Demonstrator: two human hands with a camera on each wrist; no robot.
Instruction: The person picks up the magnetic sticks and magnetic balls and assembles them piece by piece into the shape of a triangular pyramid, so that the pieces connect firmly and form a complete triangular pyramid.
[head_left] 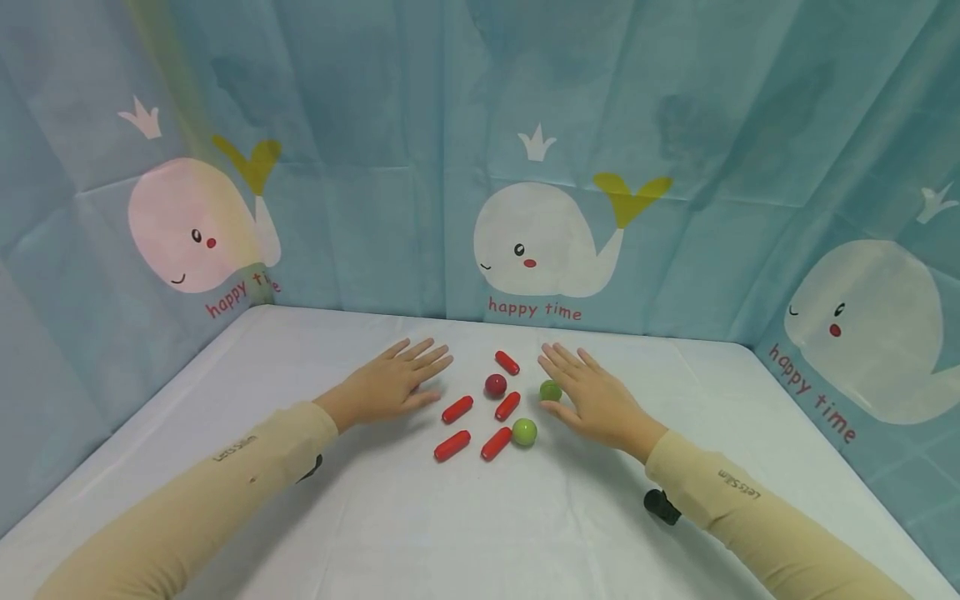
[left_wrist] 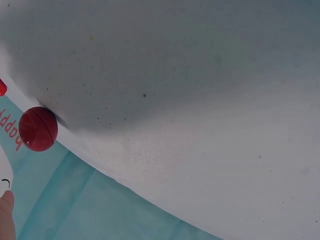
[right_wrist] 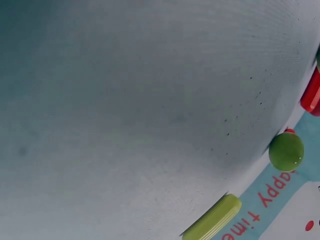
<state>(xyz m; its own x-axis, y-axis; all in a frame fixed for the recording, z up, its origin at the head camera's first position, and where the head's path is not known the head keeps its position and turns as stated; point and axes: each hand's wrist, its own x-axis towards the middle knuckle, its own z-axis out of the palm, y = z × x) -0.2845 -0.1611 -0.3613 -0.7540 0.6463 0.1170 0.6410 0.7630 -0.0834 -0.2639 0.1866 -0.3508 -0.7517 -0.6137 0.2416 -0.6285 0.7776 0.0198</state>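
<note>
Fingers spread and straight, the left hand [head_left: 390, 385] is held over the white table, left of a loose group of small objects. On the other side, the right hand [head_left: 596, 398] is also flat with straight fingers, partly covering a green ball [head_left: 551, 392]. Neither hand holds anything. Between them lie several red sausage-shaped pieces [head_left: 457, 409], a dark red ball [head_left: 496, 385] and a lighter green ball [head_left: 524, 432]. The left wrist view shows the red ball [left_wrist: 38, 129] near a fingertip [left_wrist: 7, 217]. In the right wrist view are a green ball [right_wrist: 286, 151] and a yellow-green stick-shaped piece [right_wrist: 214, 217].
A white cloth covers the table [head_left: 420, 533]. Blue curtains [head_left: 375, 225] printed with whales stand along its back and sides. Dark devices are strapped at the wrists, the right one [head_left: 662, 506] hanging under the sleeve.
</note>
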